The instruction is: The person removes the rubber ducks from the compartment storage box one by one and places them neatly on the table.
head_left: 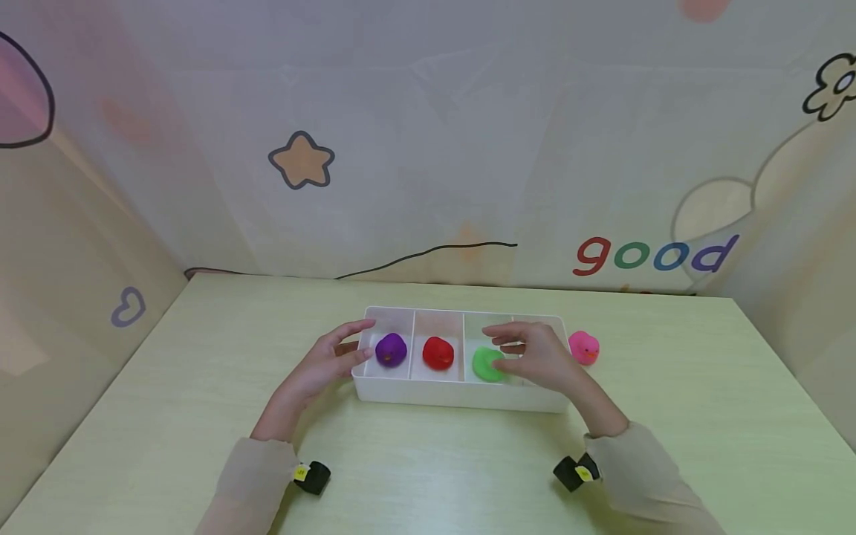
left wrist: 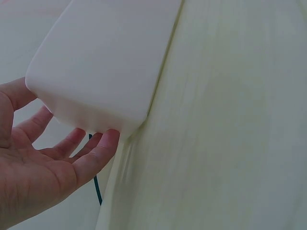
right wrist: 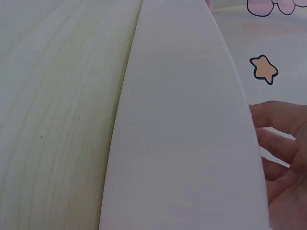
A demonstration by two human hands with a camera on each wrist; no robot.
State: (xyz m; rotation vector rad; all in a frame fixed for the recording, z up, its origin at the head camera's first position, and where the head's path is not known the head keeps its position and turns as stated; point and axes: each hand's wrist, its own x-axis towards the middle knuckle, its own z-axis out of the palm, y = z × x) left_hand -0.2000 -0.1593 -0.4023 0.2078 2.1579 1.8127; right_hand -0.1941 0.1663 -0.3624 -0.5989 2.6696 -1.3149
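A long white box with dividers stands on the table. A purple toy duck, a red toy duck and a green toy duck sit in separate compartments, left to right. My left hand holds the box's left end, thumb at the rim; in the left wrist view several fingertips press its end wall. Over the third compartment, my right hand has its fingers spread, thumb tip overlapping the green duck. That hand hides much of the rightmost compartment.
A pink toy duck rests on the table just beyond the box's right end. Behind the table hangs a pale printed cloth, with more cloth at both sides. Black wrist cameras hang by both sleeves.
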